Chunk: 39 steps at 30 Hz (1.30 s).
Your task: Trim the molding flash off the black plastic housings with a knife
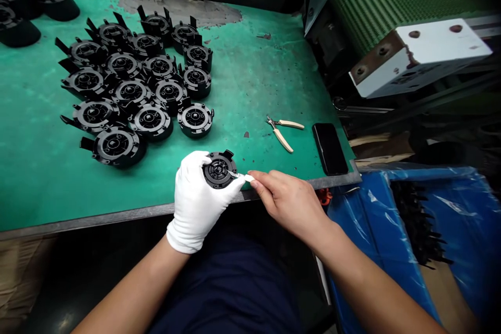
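My left hand (198, 193), in a white glove, is closed around a round black plastic part (219, 169) at the front edge of the table. The part's ribbed face is turned up toward me, and a black tab sticks out at its far side. In my bare right hand (287, 201) a small knife (248, 178) with a pale handle is pinched between thumb and fingers. Its thin blade reaches over the gloved thumb onto the face of the black part. The fingers under the part are hidden.
Several similar black parts (133, 91) stand grouped on the green table (235, 78), more at the far left. Nippers (282, 130) and a phone (330, 148) lie to the right. A green conveyor belt (376, 0) rises at upper right. Below is a blue-lined box (364, 219) holding black parts.
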Motion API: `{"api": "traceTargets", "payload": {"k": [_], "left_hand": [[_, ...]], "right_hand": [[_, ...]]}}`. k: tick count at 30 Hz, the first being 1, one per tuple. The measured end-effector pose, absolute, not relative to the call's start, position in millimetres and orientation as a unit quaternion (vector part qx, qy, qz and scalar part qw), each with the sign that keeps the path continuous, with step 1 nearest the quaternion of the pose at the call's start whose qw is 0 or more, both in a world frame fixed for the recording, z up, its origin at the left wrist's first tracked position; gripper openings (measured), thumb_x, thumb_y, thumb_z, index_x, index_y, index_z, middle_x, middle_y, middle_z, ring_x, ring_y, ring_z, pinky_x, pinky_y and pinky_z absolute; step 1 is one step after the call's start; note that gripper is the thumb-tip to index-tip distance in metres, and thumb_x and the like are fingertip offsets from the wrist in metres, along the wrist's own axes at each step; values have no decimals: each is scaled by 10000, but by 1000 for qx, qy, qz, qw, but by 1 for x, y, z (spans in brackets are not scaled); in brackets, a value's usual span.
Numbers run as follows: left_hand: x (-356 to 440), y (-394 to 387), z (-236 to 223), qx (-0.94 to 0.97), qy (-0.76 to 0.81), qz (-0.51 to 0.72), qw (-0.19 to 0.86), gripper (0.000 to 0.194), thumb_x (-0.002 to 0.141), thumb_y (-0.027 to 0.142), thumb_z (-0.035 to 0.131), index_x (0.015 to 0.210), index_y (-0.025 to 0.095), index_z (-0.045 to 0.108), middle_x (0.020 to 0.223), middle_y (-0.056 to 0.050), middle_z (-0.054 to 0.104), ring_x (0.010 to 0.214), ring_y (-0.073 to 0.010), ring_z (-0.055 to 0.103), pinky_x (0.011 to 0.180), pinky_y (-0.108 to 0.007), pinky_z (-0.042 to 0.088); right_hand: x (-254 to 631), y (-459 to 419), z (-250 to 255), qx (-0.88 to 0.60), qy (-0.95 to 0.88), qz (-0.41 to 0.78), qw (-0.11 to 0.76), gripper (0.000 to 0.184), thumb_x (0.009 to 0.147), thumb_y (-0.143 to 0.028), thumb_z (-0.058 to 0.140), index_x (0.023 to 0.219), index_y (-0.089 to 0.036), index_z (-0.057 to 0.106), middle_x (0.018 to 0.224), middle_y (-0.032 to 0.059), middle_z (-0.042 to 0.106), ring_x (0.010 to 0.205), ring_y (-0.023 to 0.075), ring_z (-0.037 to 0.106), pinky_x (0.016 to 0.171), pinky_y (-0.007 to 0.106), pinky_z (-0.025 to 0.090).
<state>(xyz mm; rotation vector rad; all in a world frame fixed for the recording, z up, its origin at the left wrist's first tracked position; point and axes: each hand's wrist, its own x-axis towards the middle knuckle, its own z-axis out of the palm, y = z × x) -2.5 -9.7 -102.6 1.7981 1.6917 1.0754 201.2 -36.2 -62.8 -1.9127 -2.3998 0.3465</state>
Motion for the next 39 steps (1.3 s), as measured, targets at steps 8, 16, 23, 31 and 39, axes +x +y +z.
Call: {"api": "traceTargets", "payload": {"k": [8, 16, 23, 31, 39], "left_hand": [[-23, -7, -105, 705, 549, 363, 263, 772, 745, 530, 852, 1347, 189, 508, 1327, -115, 622, 1259, -287, 609, 1123, -434, 489], [-63, 20, -86, 771, 484, 228, 344, 918, 782, 573, 806, 1542, 261, 396, 1573, -19, 486, 1443, -229, 484, 1255, -330, 351], [-74, 46, -80, 813, 443, 143, 350, 974, 803, 650, 745, 1590, 266, 318, 1637, -18, 392, 1501, -264, 403, 1273, -370, 321], [-70, 47, -81, 810, 433, 185, 350, 787, 810, 509, 790, 1487, 285, 457, 1518, -33, 532, 1399, -263, 527, 1208, -389, 423], [-62, 35, -81, 782, 458, 222, 359, 791, 788, 458, 826, 1469, 284, 463, 1488, -34, 550, 1378, -253, 539, 1208, -386, 417]], "right_hand": [[220, -24, -54, -578, -780, 225, 82, 326, 1082, -374, 470, 1300, -277, 692, 1138, 21, 756, 1016, 186, 699, 881, 287, 510], [225, 1, -58, -501, -834, 231, 10, 345, 1084, -407, 451, 1318, -304, 682, 985, 21, 721, 902, 174, 670, 758, 276, 455], [212, 22, -49, -459, -866, 195, -26, 339, 1076, -429, 446, 1256, -318, 711, 827, 11, 674, 839, 179, 667, 681, 283, 398], [204, 3, -55, -515, -847, 134, -4, 351, 1080, -447, 430, 1266, -334, 705, 866, 17, 713, 809, 177, 662, 612, 305, 366], [209, -10, -61, -572, -799, 182, 34, 368, 1093, -431, 412, 1330, -308, 665, 1006, 28, 741, 897, 195, 692, 720, 290, 462]]}}
